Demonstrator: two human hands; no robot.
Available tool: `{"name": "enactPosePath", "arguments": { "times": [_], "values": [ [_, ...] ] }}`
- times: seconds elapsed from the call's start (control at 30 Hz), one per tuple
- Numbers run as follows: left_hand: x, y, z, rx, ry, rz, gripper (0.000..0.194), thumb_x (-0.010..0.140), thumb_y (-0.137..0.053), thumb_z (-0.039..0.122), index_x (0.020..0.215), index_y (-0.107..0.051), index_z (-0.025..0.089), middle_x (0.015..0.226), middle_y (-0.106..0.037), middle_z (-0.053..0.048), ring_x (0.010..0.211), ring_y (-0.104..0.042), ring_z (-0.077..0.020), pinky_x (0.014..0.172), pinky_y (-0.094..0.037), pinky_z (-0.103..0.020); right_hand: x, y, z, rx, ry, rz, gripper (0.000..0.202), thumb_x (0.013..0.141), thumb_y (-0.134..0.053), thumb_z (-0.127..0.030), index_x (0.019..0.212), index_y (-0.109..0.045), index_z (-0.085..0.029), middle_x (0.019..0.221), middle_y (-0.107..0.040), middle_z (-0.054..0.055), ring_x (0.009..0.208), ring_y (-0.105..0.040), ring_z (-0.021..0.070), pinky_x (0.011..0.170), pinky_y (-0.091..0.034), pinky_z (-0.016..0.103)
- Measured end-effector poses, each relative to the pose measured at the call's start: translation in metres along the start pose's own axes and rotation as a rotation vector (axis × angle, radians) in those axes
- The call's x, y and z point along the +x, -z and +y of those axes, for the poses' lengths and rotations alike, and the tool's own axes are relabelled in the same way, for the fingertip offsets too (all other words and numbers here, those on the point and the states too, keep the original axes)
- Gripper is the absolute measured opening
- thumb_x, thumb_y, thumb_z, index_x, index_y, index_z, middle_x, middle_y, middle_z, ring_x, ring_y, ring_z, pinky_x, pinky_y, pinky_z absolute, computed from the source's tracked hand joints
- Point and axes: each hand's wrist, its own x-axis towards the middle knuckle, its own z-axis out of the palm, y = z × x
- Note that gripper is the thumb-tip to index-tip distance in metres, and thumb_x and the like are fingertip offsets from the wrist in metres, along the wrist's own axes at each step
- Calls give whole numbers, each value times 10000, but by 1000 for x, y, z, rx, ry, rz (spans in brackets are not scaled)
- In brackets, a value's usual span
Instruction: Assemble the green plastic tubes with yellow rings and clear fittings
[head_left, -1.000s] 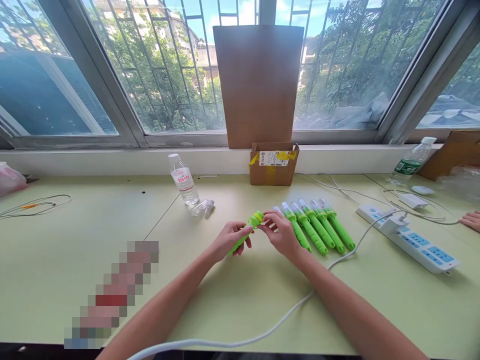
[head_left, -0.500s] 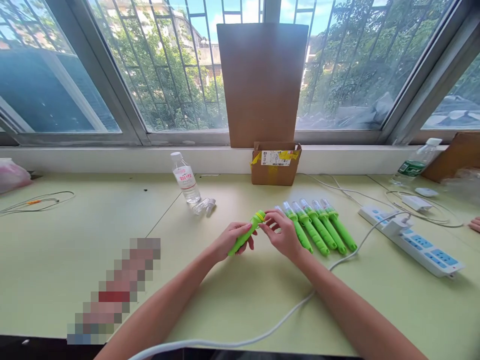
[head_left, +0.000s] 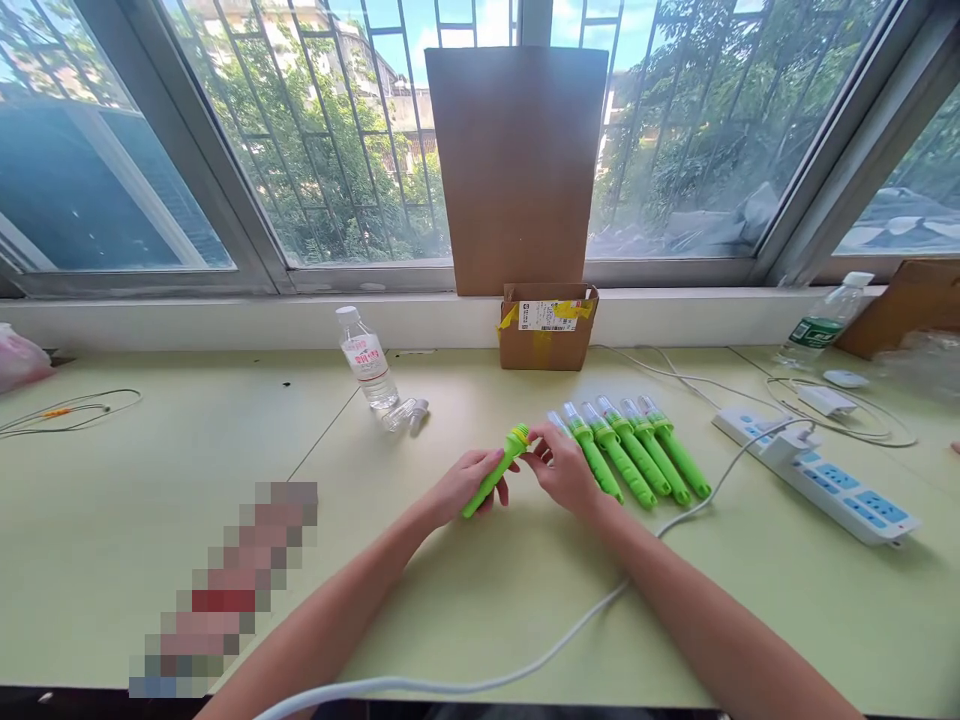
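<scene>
My left hand [head_left: 466, 485] is wrapped round a bright green plastic tube-shaped handle [head_left: 488, 487], held at a slant above the table. The upper end of this handle has a yellow-green ridged collar and points away to the right. Against that collar, the thumb and fingers of my right hand [head_left: 568, 474] are pinched together; any small part between the fingertips is hidden. Just right of that hand, several similar green handles [head_left: 628, 460] with clear caps lie side by side, the leftmost partly covered by my hand.
A water bottle [head_left: 367, 362] stands behind small clear plastic caps [head_left: 409, 416]. The cardboard box [head_left: 546, 350] is by the window wall. To the right lies a power strip [head_left: 832, 490]; its white cable [head_left: 540, 655] crosses beneath my right forearm. Another bottle [head_left: 821, 328] stands back right.
The view has shifted slightly. My left hand still grips the green handle, and my right fingers have closed in slightly at its collar. The row of handles lies as before.
</scene>
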Motion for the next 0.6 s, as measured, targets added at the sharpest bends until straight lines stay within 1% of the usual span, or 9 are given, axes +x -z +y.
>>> {"name": "enactPosePath", "arguments": {
  "times": [0.07, 0.17, 0.23, 0.33, 0.43, 0.5, 0.6],
  "values": [
    [0, -5, -1, 159, -45, 92, 449, 846, -416, 584, 887, -562, 162, 605, -587, 10, 360, -455, -80, 342, -306, -194, -1, -1, 2, -27, 9, -4, 147, 798, -586, -122, 888, -510, -210, 833, -571, 4, 558, -557, 106, 520, -472, 238],
    [-1, -10, -3, 351, -161, 227, 351, 796, -542, 526, 796, -505, 177, 576, -534, 52, 377, -462, -70, 371, -322, -185, -1, -1, 2, -64, 26, 3, 146, 795, -586, -115, 886, -522, -209, 841, -584, 10, 550, -556, 108, 536, -475, 245],
    [-1, -12, -4, 415, -209, 316, 314, 775, -589, 480, 799, -480, 187, 569, -515, 71, 373, -462, -65, 388, -336, -186, -1, -1, 1, -80, 35, 18, 140, 796, -579, -109, 880, -526, -209, 855, -595, 16, 544, -557, 108, 541, -479, 248],
    [-1, -14, -6, 452, -262, 438, 288, 772, -605, 438, 776, -458, 191, 594, -521, 72, 380, -489, -67, 401, -359, -191, 0, 0, -2, -86, 46, 45, 137, 795, -575, -103, 865, -528, -211, 880, -610, 21, 543, -563, 106, 538, -484, 246],
    [-1, -14, -6, 463, -327, 483, 274, 773, -616, 404, 732, -458, 184, 572, -503, 69, 425, -542, -84, 425, -394, -192, 0, 0, -5, -68, 61, 75, 117, 808, -575, -116, 858, -527, -210, 911, -616, 29, 565, -579, 107, 535, -492, 243],
    [-1, -14, -6, 439, -351, 475, 267, 773, -621, 393, 727, -469, 179, 558, -491, 69, 437, -555, -88, 430, -412, -191, 0, 1, -7, -54, 74, 88, 91, 822, -574, -136, 853, -528, -210, 926, -617, 35, 581, -588, 108, 528, -495, 239],
    [-1, -12, -4, 375, -345, 442, 277, 764, -635, 399, 726, -482, 172, 559, -483, 66, 432, -551, -84, 414, -432, -188, 0, 1, -8, -35, 85, 96, 62, 838, -573, -162, 850, -534, -208, 944, -618, 40, 595, -596, 107, 523, -501, 235]
  ]
}}
